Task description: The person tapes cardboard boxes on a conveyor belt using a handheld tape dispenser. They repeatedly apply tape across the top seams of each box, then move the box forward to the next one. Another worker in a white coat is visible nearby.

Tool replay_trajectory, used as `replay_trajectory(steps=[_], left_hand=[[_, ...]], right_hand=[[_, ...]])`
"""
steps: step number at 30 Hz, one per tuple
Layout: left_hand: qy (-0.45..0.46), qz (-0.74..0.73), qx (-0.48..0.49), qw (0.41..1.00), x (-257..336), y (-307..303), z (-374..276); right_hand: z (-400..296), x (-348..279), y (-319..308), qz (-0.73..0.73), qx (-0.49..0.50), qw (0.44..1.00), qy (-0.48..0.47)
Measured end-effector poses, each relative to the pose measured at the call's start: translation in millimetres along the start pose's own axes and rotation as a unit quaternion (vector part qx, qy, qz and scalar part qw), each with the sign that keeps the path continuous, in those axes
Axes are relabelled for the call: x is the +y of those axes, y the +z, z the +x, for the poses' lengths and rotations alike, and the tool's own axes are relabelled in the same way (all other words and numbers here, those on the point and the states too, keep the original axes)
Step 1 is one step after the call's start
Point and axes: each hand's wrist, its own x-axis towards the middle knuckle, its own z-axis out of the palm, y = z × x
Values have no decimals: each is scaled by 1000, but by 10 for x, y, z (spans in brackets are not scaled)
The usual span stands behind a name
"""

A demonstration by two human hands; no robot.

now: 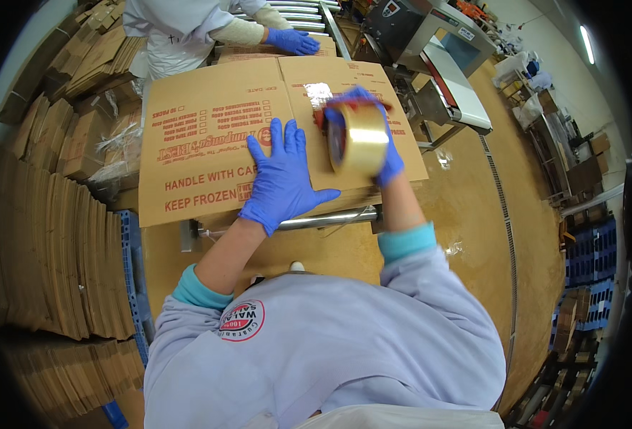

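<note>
A flattened cardboard carton (216, 107) with red printing lies before me, on top of more cardboard. My left hand (283, 177), in a blue glove, rests flat on it with the fingers spread. My right hand (391, 161), gloved too and blurred, grips a red tape dispenser (321, 115) loaded with a wide roll of clear packing tape (366, 139). Both are over the right part of the carton. A shiny strip of tape (317, 94) shows on the cardboard just beyond the dispenser. The dispenser's handle is mostly hidden by my fingers.
Metal rollers (326, 219) show under the carton's near edge. Across from me, a co-worker's gloved hand (293, 41) lies on another carton. Stacked flat cardboard (53, 252) stands at left by a blue pallet (133, 279). A machine with a belt conveyor (452, 86) is at upper right.
</note>
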Motion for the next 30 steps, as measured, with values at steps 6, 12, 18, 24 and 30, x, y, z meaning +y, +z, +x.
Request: replay_trajectory(steps=[6, 12, 18, 24, 30], left_hand=[[17, 3, -2, 1000, -21, 18, -60], [23, 25, -34, 999, 18, -67, -12], [48, 32, -21, 998, -71, 63, 29], [48, 16, -74, 996, 123, 97, 753], [52, 22, -43, 998, 17, 294, 1703]], right_hand=[[-573, -418, 10, 89, 16, 990, 111], [254, -486, -300, -176, -196, 962, 68], [-673, -545, -275, 110, -10, 994, -24], [-1406, -617, -1038, 208, -31, 970, -126], [-1951, -781, -1213, 138, 55, 982, -116]])
